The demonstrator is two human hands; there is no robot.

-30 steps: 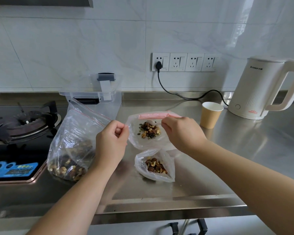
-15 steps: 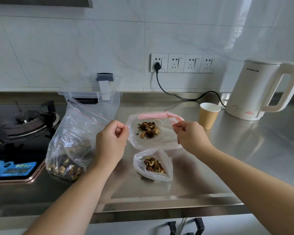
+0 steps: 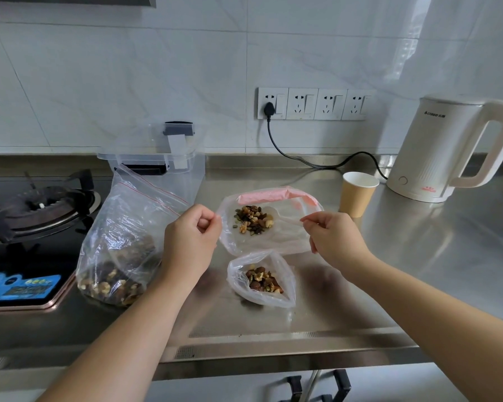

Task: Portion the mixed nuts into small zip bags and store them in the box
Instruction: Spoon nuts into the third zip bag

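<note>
Pinching opposite edges of the small zip bag (image 3: 270,227), left hand (image 3: 190,242) and right hand (image 3: 336,242) hide their own fingertips; the bag's seal is unclear.

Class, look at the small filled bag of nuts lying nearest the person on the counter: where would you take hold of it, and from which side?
Probably pinch the small bag by its loose upper film, coming from above on the far side. The nuts sit heaped low in it, so the empty plastic stands up free of them there. Both the left hand and right hand are holding the other bag.
</note>
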